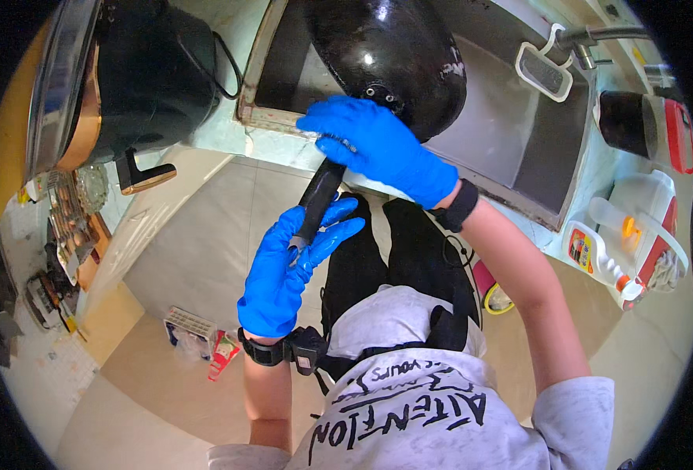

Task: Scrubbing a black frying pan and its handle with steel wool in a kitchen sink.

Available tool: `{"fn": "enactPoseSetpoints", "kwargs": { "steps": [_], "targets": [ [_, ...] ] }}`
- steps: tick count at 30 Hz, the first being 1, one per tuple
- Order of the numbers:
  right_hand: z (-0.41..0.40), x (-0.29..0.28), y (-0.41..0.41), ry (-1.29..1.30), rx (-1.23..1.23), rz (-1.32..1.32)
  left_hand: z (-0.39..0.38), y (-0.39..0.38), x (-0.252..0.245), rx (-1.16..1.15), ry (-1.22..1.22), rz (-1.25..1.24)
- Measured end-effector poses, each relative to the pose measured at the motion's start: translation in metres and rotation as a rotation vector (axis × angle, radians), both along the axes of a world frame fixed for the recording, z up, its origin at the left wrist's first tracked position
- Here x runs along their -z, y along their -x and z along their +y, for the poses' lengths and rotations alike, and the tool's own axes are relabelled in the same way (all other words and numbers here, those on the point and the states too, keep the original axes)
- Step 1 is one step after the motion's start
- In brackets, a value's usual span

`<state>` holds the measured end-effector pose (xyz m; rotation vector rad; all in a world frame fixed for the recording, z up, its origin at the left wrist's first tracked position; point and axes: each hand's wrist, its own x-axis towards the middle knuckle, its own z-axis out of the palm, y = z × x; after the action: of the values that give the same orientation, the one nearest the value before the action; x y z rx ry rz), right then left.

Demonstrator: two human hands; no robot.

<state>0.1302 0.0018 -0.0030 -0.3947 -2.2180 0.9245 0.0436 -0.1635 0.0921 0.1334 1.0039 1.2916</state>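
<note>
A black wok (393,64) is tilted over the sink, its dark outer side and the riveted handle joint towards me. Its black handle (323,182) slants down towards my body. My left hand (281,264), in a blue rubber glove, supports the handle's grey end, with the thumb and fingers loosely around it. My right hand (381,147), also gloved in blue, is wrapped over the handle close to the wok. A small dark, grainy patch shows between its fingers; whether that is a scouring pad I cannot tell. The gloves hide part of the handle.
The sink (487,129) has a raised rim. A faucet (584,47) with a white-framed strainer is at right, near detergent bottles (587,252) and a red-lidded container (678,135). At left stands a black appliance (146,82). A white basket (190,332) is on the floor.
</note>
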Motion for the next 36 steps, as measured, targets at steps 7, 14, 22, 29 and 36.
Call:
{"fn": "enactPoseSetpoints", "kwargs": {
  "steps": [7,14,22,29,36],
  "targets": [
    [0.006,0.0,0.007,-0.127,-0.077,-0.246,-0.001,-0.004,0.001,0.076,-0.043,0.112],
    [0.02,-0.02,0.01,-0.076,-0.265,-0.436,0.011,-0.002,-0.003,-0.008,0.231,-0.348],
    [0.03,-0.037,0.013,0.119,-0.277,-0.51,0.025,-0.009,-0.015,0.292,0.307,0.176],
    [-0.016,-0.031,-0.009,0.272,-0.026,0.2,0.026,0.002,-0.012,0.239,0.225,-0.067],
    [-0.018,-0.033,0.017,0.371,-0.09,0.238,0.024,0.012,-0.01,-0.056,0.152,-0.33]
  ]
}}
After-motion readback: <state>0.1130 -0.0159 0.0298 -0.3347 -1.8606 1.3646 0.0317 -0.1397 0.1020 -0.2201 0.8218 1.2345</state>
